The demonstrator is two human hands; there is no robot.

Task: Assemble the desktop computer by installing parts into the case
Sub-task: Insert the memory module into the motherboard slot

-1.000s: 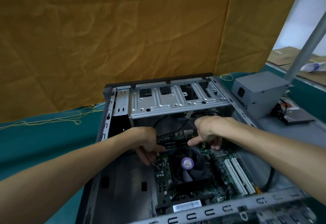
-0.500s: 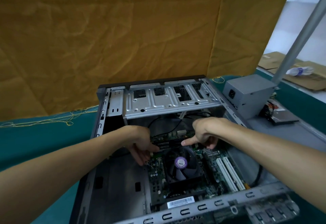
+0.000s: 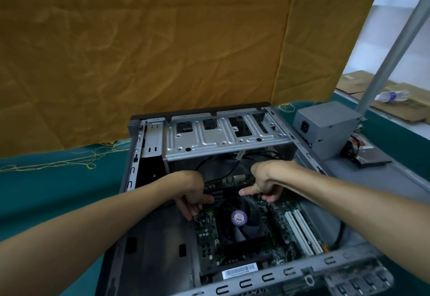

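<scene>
— Between my hands, where's the stick?
— The memory stick [image 3: 229, 190] runs sideways from my left hand [image 3: 193, 193] to my right hand [image 3: 267, 185], just beyond the fan [image 3: 239, 220]. Both pinch its ends, equally near.

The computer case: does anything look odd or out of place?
Nothing looks damaged. The power supply sits outside the case on the table, not yet fitted, and loose yellow threads trail over the green cloth.
</scene>
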